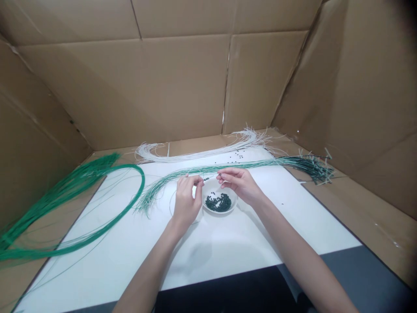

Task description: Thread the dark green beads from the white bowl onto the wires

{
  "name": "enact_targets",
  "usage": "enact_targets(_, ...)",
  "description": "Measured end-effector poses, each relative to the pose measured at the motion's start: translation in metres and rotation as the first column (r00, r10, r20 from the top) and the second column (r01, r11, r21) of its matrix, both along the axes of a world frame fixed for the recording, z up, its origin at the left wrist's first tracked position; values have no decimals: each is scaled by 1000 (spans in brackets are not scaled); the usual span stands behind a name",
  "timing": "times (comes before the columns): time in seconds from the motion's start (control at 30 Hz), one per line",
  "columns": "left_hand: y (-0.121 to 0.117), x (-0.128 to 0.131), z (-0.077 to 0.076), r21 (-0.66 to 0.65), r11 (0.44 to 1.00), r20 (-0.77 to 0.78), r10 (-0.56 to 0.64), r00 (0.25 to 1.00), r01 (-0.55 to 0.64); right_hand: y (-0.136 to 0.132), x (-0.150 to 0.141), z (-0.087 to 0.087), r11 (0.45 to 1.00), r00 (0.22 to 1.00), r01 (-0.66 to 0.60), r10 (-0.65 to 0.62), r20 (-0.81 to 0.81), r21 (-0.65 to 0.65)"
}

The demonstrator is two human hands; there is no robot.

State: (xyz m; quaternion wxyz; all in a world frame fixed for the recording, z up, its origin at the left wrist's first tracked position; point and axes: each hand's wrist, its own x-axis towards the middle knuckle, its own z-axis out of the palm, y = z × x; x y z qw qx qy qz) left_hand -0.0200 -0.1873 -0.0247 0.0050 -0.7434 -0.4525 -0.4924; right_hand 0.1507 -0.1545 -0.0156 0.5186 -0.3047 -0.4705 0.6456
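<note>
A shallow white bowl (223, 212) stands on the white table surface between my hands, with a heap of dark green beads (218, 203) in it. Above its left rim, my left hand (188, 198) is closed in a pinch on a thin strand; a few dark beads (206, 179) show just past the fingertips. Across the bowl, my right hand (239, 184) pinches a small dark bead (220, 174) between thumb and forefinger, a short gap from the strand's beads. The thin strand itself is hard to follow.
Behind the bowl lies a bundle of green strands (182, 171), its beaded ends (314, 167) to the right. White strands (195, 155) lie farther back, near loose beads (239, 154). A big green coil (140, 184) spreads at left. Cardboard walls (182, 87) enclose the table.
</note>
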Motion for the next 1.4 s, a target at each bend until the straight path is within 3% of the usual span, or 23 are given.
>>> enact_targets(0.6, -1, 0, 0, 17, 1000, -10, 3, 1000, -3, -2, 0, 0, 999, 1000, 9, -10, 26, 49)
enact_targets(1.4, -3, 2, 0, 29, 999, -29, -21, 999, 21, -1, -1, 0, 999, 999, 37, -38, 27, 22)
